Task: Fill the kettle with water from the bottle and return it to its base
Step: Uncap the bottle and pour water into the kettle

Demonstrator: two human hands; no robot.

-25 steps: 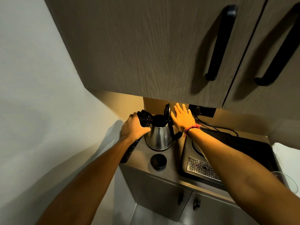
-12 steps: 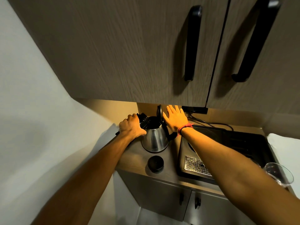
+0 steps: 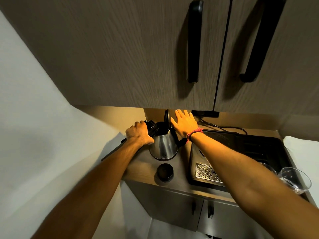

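A steel kettle [image 3: 164, 145] stands on the wooden counter [image 3: 143, 168] with its black lid [image 3: 167, 116] flipped up. My left hand [image 3: 139, 135] grips a black bottle [image 3: 151, 129], tilted so its mouth rests at the kettle's opening; most of the bottle's body is hidden under my hand and arm. My right hand [image 3: 184, 122] has flat, spread fingers against the raised lid, just above the kettle's black handle [image 3: 180, 141]. A round black cap [image 3: 164, 172] lies on the counter in front of the kettle. No water stream is visible.
A black tray with a metal drip grate [image 3: 207, 172] sits right of the kettle. Black cords [image 3: 222, 127] run along the back wall. A clear glass [image 3: 296, 180] stands at the right edge. Upper cabinet doors with black handles [image 3: 195, 40] hang low overhead.
The view has tilted up and shifted, showing more of the upper cabinets. Both hands hold the same places on the bottle and the lid.
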